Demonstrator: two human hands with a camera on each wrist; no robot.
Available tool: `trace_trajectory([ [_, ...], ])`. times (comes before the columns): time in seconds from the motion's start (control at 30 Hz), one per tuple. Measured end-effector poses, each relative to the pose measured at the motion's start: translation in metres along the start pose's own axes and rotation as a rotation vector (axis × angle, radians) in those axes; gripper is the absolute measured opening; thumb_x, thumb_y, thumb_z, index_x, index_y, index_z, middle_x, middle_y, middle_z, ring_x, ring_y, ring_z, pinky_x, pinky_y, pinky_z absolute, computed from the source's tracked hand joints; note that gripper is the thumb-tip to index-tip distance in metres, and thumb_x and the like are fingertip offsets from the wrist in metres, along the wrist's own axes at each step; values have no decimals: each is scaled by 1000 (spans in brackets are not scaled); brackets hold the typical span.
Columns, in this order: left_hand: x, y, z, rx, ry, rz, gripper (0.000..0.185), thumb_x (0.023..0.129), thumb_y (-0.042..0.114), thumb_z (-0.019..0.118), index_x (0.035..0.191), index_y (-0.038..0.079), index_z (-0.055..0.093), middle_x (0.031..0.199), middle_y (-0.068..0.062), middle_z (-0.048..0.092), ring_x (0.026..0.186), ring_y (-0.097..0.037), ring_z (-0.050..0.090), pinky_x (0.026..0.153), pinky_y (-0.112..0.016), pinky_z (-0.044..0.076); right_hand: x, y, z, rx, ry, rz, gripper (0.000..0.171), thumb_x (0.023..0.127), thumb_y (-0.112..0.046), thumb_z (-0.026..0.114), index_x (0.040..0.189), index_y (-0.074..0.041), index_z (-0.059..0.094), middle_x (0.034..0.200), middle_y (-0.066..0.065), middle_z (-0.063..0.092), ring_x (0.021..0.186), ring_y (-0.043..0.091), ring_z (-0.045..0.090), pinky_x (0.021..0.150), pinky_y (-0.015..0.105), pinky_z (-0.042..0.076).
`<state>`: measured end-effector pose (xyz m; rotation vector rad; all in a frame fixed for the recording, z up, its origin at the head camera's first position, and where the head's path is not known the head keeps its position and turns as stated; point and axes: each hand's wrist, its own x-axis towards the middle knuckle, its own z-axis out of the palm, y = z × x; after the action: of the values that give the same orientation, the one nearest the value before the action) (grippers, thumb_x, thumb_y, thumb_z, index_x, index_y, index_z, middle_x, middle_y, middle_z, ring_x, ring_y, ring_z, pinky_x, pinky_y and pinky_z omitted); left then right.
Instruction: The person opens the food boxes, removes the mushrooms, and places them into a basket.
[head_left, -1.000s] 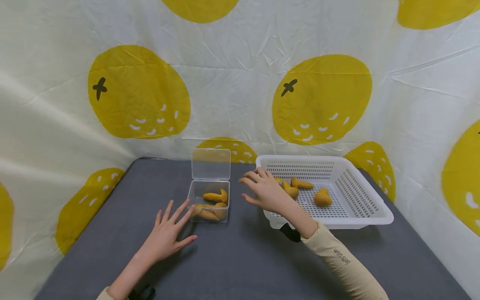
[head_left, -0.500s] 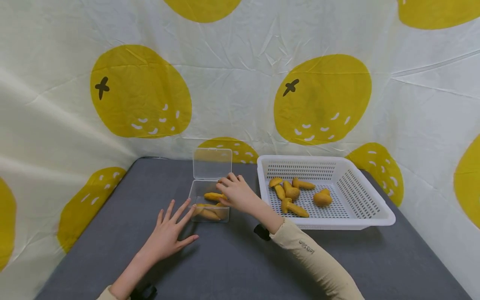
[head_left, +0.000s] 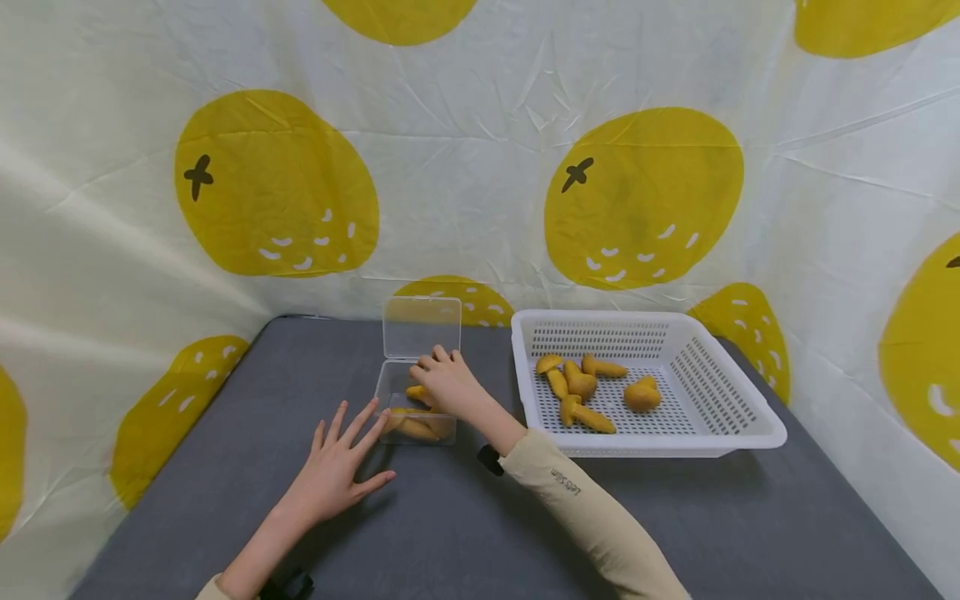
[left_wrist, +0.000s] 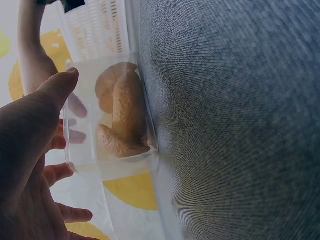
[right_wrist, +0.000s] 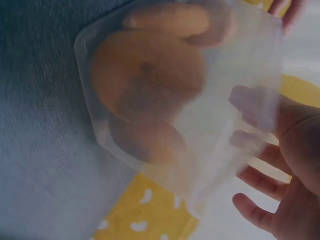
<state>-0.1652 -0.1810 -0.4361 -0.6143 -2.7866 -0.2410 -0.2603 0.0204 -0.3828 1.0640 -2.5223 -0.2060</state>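
Brown-yellow mushrooms [left_wrist: 129, 107] lie in a clear plastic box [head_left: 397, 383], whose hinged lid [head_left: 422, 327] stands upright at the back. My right hand [head_left: 448, 385] is over the box's right side. Through the wall in the right wrist view, its thumb and a fingertip reach inside, apart from the mushrooms [right_wrist: 150, 75], with nothing between them. My left hand [head_left: 333, 467] is spread flat at the box's near left corner, an index fingertip right at the wall. From the head view, my right hand hides part of the mushrooms.
A white perforated plastic basket [head_left: 738, 437] stands right of the box and holds several more mushrooms [head_left: 581, 379]. Both containers rest on a dark grey cloth-covered table [head_left: 465, 533]. Behind and beside it hangs a white curtain [head_left: 465, 192] with yellow fruit prints.
My right hand has moved left from the basket's left edge to over the box and dipped slightly into it. The left hand, box and basket have stayed in place.
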Motion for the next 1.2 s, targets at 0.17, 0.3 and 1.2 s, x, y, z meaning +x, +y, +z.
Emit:
trace_trajectory([
  [0.17,-1,1,0,-1,1,4,81,74,59,59,141,25,27,149,-2,21,133,-45,16,92,-67,26,2,-2,11,-10,-69,58,30,82,-38,62,108,-23,60,104,-4,60,94,17,49,76,34,43],
  [0.3,-2,1,1,2,9,5,81,74,57,61,141,25,29,148,-3,22,133,-45,16,92,-67,27,3,-2,18,-8,-122,86,36,79,-41,64,110,-23,59,104,-4,60,95,18,48,75,33,43],
  [1.2,-1,0,0,4,15,12,81,74,58,59,141,24,29,149,-3,22,133,-45,17,92,-67,27,16,-2,30,-87,-135,188,14,81,-24,65,67,-19,68,101,2,48,92,20,36,70,34,32],
])
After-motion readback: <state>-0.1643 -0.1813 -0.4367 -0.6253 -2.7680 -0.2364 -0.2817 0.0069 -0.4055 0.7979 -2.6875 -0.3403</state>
